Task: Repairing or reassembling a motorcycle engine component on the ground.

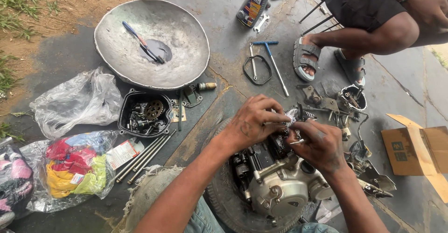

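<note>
From my head camera, my left hand (252, 123) and right hand (319, 144) meet over the engine (280, 186), a greasy grey block with a rounded silver side cover, sitting in a tyre (224, 200) before my knees. Left fingers close on its top part; right fingers pinch a thin metal pin (295, 142).

I'm working on a stained concrete floor (224, 13), and I'll place things by the big dented metal basin (151, 41) lying on it. Just below the basin sits a black cover full of gears (143, 113), with long steel rods (144, 157) below that. Left of the basin lies a crumpled clear bag (74, 102). Right of it are a blue T-handle wrench (273, 60) and a black gasket (257, 70); an oil bottle (255, 2) stands up-right.
</note>
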